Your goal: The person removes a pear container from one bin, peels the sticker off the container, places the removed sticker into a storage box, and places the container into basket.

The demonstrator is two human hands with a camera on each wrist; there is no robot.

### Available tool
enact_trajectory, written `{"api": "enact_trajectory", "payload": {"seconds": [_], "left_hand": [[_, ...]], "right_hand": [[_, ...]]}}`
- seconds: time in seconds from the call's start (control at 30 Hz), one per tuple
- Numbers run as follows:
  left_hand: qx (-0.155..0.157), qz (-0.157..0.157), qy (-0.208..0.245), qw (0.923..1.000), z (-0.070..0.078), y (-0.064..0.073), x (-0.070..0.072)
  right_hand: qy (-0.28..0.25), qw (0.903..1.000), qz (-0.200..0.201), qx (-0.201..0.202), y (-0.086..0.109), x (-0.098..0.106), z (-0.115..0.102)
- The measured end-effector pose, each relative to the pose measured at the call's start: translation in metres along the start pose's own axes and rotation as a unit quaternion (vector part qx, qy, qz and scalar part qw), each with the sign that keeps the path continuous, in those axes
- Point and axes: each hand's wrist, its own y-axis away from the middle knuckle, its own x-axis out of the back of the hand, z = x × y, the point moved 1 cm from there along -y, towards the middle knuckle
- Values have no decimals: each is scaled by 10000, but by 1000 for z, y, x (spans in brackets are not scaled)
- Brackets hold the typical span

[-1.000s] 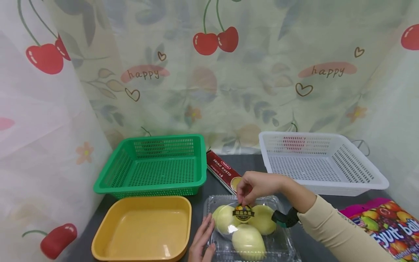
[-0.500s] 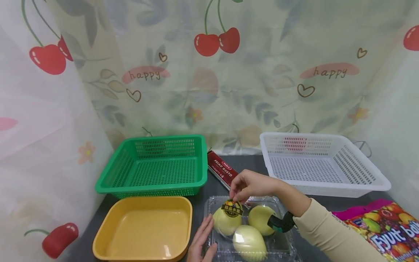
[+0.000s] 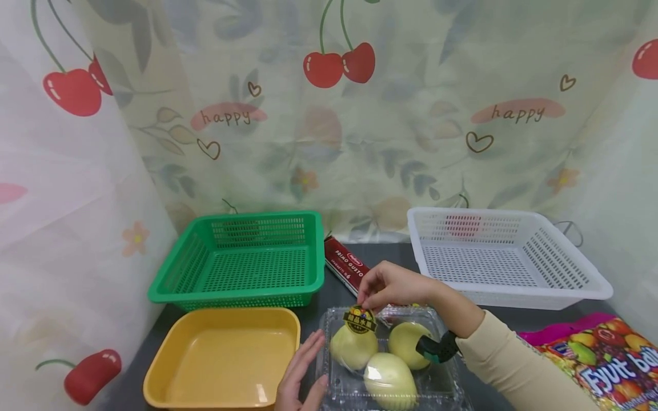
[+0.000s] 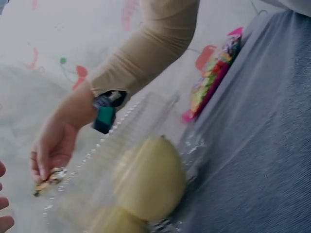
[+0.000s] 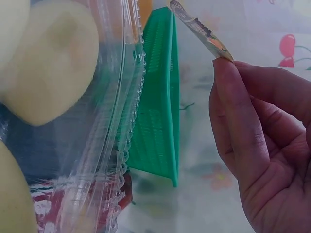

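Note:
A clear plastic clamshell box [image 3: 447,374] stands at the front middle with its lid down. Through the lid show three pale yellow oval fruits [image 3: 389,379]. Above the box's back left part, my right hand [image 3: 398,288] pinches a black and gold round sticker [image 3: 360,321] between thumb and fingertips. In the right wrist view the sticker [image 5: 201,31] is slightly curled and stands off the lid. My left hand [image 3: 302,374] is at the box's left side, fingers straight and thumb spread, close to its edge. Only its fingertips [image 4: 4,208] enter the left wrist view.
A yellow tray [image 3: 226,365] lies left of the box, with a green basket [image 3: 236,299] behind it. A white basket [image 3: 514,294] stands at the back right. A red spaghetti box [image 3: 345,265] lies behind the clamshell, a colourful candy bag [image 3: 601,357] at the right.
My right hand has moved left and slightly up with the sticker, which has come away from the middle of the lid. My left hand has shifted left, off the lid's edge.

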Motion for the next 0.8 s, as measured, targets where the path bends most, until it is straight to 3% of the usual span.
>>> {"api": "enact_trajectory", "payload": {"seconds": [0.07,0.17,0.27,0.33,0.4,0.67,0.8], "left_hand": [[51,34,11,10000,3,-3,7],[-281,184,-33,9994,3,-9,17],[-849,322,-51,9959,0,-15,28],[-890,388,-108,9952,-2,-19,35],[-1119,414,-139,9928,-6,-23,43],[-19,500,-506,9975,-13,-34,75],[172,594,-757,9952,-17,-38,91]], "right_hand": [[-8,10000,57,43,-2,1,1],[-30,9999,124,99,-5,3,1],[-109,9998,131,107,-8,3,2],[-131,9998,130,81,-10,3,2],[-143,9998,141,64,-12,3,3],[-126,9988,474,2,-26,2,7],[-266,9975,641,-113,-31,1,8]]}}
